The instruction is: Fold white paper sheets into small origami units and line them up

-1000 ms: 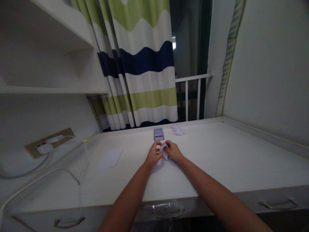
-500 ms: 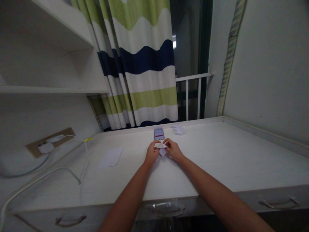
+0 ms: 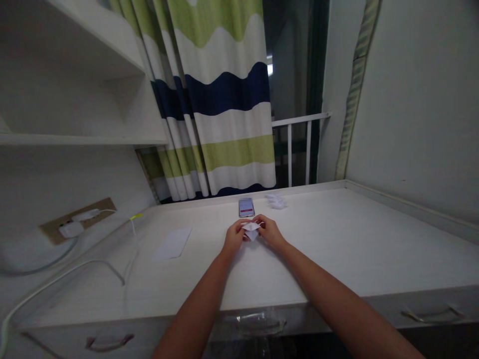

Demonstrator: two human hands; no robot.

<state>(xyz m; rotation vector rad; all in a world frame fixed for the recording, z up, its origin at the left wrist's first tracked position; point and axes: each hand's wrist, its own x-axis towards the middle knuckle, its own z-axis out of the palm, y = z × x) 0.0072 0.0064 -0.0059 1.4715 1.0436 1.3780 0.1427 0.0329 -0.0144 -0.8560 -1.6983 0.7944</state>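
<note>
A small piece of folded white paper (image 3: 252,231) is held between my two hands, low over the middle of the desk. My left hand (image 3: 235,235) grips its left side with the fingers curled. On the right side, my right hand (image 3: 270,231) pinches the paper between thumb and fingers. A pointed flap hangs toward me below the spread upper folds. Just beyond my fingers lies a phone (image 3: 246,207) with its screen lit. Several folded white paper pieces (image 3: 276,201) rest in a cluster to the phone's right.
Flat white paper sheets (image 3: 173,244) lie on the desk (image 3: 337,249) to the left. A white cable (image 3: 75,265) runs along the left edge from plugs (image 3: 72,229) in a wall socket. A shelf (image 3: 82,139) overhangs the left side. A striped curtain (image 3: 232,94) hangs behind.
The folded paper has tilted and its upper folds now look fuller, with the lower flap a little shorter. My left hand has shifted slightly left and down.
</note>
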